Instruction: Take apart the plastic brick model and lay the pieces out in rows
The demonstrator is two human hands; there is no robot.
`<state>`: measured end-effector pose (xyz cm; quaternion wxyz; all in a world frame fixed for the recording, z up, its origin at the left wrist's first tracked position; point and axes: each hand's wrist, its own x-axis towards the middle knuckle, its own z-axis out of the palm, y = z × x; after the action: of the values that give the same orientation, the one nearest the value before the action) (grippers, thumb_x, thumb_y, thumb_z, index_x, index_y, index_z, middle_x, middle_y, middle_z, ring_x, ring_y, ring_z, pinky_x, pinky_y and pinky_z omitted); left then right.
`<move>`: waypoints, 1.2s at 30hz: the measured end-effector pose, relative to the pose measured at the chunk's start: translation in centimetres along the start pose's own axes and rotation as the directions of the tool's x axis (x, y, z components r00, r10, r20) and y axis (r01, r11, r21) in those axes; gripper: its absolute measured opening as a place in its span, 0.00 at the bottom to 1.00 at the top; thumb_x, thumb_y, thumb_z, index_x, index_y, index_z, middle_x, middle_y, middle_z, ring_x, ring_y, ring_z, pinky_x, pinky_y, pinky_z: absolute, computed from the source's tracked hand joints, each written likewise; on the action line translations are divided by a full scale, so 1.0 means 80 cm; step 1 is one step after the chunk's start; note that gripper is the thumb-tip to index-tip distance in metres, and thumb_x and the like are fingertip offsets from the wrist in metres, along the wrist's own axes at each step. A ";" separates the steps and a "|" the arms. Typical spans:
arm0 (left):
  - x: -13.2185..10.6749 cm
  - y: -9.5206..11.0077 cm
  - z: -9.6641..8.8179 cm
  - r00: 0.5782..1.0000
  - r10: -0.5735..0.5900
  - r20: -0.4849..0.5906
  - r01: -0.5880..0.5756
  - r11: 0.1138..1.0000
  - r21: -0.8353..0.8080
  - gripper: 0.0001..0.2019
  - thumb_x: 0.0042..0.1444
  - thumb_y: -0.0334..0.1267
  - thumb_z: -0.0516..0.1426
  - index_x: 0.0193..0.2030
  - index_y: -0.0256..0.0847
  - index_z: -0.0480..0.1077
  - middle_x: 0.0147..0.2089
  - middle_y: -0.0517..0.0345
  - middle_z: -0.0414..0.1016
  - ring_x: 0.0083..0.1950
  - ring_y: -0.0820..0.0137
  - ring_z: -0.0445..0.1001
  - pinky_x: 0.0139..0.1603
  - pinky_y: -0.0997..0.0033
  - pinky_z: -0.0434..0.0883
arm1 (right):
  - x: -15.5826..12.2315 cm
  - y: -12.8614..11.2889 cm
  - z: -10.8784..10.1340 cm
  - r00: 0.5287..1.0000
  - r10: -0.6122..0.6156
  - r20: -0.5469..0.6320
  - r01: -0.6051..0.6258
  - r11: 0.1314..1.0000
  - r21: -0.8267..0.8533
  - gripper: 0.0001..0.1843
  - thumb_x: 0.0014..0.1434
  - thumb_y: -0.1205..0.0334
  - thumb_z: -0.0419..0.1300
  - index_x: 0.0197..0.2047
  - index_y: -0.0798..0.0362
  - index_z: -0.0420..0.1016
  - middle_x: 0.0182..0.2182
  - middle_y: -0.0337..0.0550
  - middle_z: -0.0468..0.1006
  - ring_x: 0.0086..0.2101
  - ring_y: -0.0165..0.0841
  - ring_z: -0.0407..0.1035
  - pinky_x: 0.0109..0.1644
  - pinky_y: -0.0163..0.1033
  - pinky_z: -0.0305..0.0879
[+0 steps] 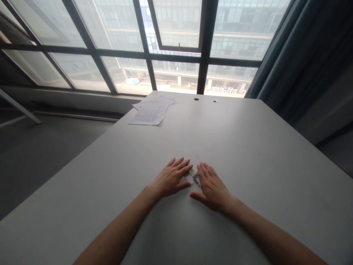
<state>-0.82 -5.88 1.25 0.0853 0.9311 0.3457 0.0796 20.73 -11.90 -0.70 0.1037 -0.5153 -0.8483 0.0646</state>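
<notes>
Several small pieces (195, 179), whitish, cream and dark grey, lie in a little cluster on the white table (234, 136). What kind they are is too small and blurred to tell. From the left, my left hand (172, 179) rests palm down with its fingers stretched out and partly covers the cluster's left side. My right hand (211, 187) lies flat at the right side, fingers extended and thumb apart, its index finger beside the pieces. Whatever is under both palms is hidden.
Printed paper sheets (150, 112) overlap near the table's far left edge. Two small round holes, one of them a dark hole (196, 99), sit by the far edge. Beyond are large windows (176, 73), with a blue-grey curtain (286, 55) on the right.
</notes>
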 end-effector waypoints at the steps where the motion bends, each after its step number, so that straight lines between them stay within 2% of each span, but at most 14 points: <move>1: -0.006 -0.002 0.000 1.000 -0.014 -0.017 0.014 1.000 -0.004 0.32 0.59 0.57 0.51 0.66 0.48 0.54 0.70 0.54 0.53 0.71 0.57 0.50 0.69 0.50 0.49 | 0.013 -0.002 0.000 1.000 -0.025 -0.001 0.025 1.000 0.011 0.54 0.57 0.30 0.47 0.69 0.68 0.45 0.67 0.67 0.47 0.66 0.52 0.39 0.67 0.57 0.43; 7: -0.060 -0.027 0.000 0.987 -0.105 -0.120 0.101 0.994 -0.043 0.23 0.62 0.47 0.53 0.61 0.42 0.60 0.65 0.50 0.62 0.68 0.63 0.56 0.69 0.56 0.54 | 0.083 -0.031 0.012 0.978 -0.207 -0.018 0.208 0.973 0.100 0.53 0.57 0.30 0.46 0.67 0.69 0.50 0.66 0.67 0.51 0.66 0.50 0.43 0.68 0.53 0.42; 11: -0.088 -0.041 -0.003 0.964 -0.186 -0.190 0.175 0.982 -0.072 0.23 0.64 0.43 0.50 0.64 0.40 0.55 0.66 0.48 0.60 0.67 0.64 0.58 0.69 0.56 0.55 | 0.128 -0.064 0.024 0.949 -0.309 -0.064 0.315 0.928 0.199 0.51 0.57 0.32 0.49 0.67 0.69 0.50 0.65 0.67 0.53 0.65 0.49 0.45 0.68 0.52 0.43; 14: -0.104 -0.046 -0.006 0.930 -0.279 -0.240 0.266 0.960 -0.089 0.25 0.65 0.45 0.48 0.66 0.39 0.51 0.66 0.46 0.59 0.67 0.63 0.59 0.67 0.56 0.58 | 0.148 -0.079 0.026 0.948 -0.297 -0.119 0.319 0.897 0.305 0.47 0.60 0.36 0.49 0.68 0.64 0.46 0.65 0.64 0.54 0.65 0.45 0.47 0.67 0.50 0.47; 17: -0.120 -0.049 -0.010 0.911 -0.334 -0.243 0.329 0.942 -0.063 0.30 0.62 0.52 0.50 0.66 0.38 0.51 0.67 0.44 0.57 0.67 0.60 0.58 0.66 0.56 0.59 | 0.141 -0.073 0.021 0.970 -0.195 -0.143 0.233 0.907 0.350 0.47 0.60 0.37 0.50 0.69 0.64 0.43 0.65 0.63 0.54 0.65 0.43 0.48 0.67 0.49 0.49; 20: -0.131 -0.050 -0.009 0.928 -0.321 -0.190 0.331 0.943 0.024 0.40 0.56 0.59 0.54 0.68 0.39 0.49 0.69 0.43 0.53 0.69 0.55 0.53 0.67 0.51 0.55 | 0.109 -0.050 0.013 0.988 -0.114 -0.100 0.135 0.963 0.233 0.51 0.58 0.36 0.52 0.68 0.68 0.44 0.66 0.66 0.50 0.66 0.48 0.41 0.68 0.54 0.44; 23: -0.129 -0.051 -0.006 0.939 -0.311 -0.148 0.326 0.941 0.092 0.44 0.52 0.63 0.54 0.69 0.40 0.47 0.71 0.42 0.49 0.71 0.52 0.48 0.68 0.47 0.51 | 0.074 -0.033 0.008 0.993 -0.115 -0.015 0.116 0.987 0.111 0.44 0.62 0.40 0.48 0.68 0.67 0.47 0.67 0.64 0.47 0.67 0.48 0.39 0.68 0.55 0.42; 26: -0.115 -0.051 -0.003 0.948 -0.289 -0.135 0.304 0.947 0.105 0.45 0.52 0.65 0.53 0.70 0.41 0.46 0.71 0.43 0.47 0.71 0.52 0.47 0.69 0.48 0.49 | 0.061 -0.034 0.009 0.995 -0.100 0.023 0.099 0.994 0.047 0.36 0.66 0.47 0.44 0.68 0.65 0.50 0.67 0.61 0.48 0.66 0.47 0.41 0.68 0.54 0.42; 31: -0.099 -0.048 -0.004 0.951 -0.281 -0.128 0.294 0.951 0.100 0.41 0.54 0.64 0.51 0.70 0.46 0.48 0.72 0.48 0.46 0.71 0.54 0.48 0.68 0.48 0.50 | 0.087 -0.060 0.019 0.994 -0.113 -0.002 0.113 0.992 0.057 0.29 0.67 0.53 0.44 0.67 0.58 0.53 0.67 0.51 0.53 0.66 0.46 0.45 0.67 0.55 0.42; 36: -0.099 -0.050 -0.002 0.896 -0.383 -0.225 0.412 0.905 0.103 0.31 0.59 0.59 0.50 0.66 0.51 0.55 0.70 0.52 0.53 0.69 0.53 0.53 0.66 0.46 0.54 | 0.124 -0.084 0.030 0.988 -0.146 -0.039 0.149 0.985 0.084 0.27 0.67 0.55 0.45 0.67 0.55 0.55 0.66 0.49 0.56 0.65 0.45 0.46 0.67 0.56 0.43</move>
<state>-9.31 -8.13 -0.13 -0.0046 0.8315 0.5407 0.1276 9.92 -6.16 -0.49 0.1446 -0.4470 -0.8786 0.0851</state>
